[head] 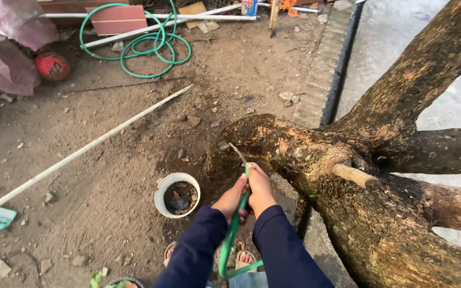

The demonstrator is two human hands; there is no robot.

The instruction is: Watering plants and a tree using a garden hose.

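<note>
Both hands meet at six o'clock: the left hand (pixel 232 196) and right hand (pixel 261 188) are closed together around the end of a green hose (pixel 230 240), whose long axis rises from below between the dark sleeves toward twelve. Water (pixel 237 152) leaves the tip toward eleven, striking the wet tree trunk (pixel 294 149) just beyond; the right hand sits nearer it. A white pot (pixel 161 193) stands at nine; more coiled hose (pixel 150 45) lies far off at eleven.
</note>
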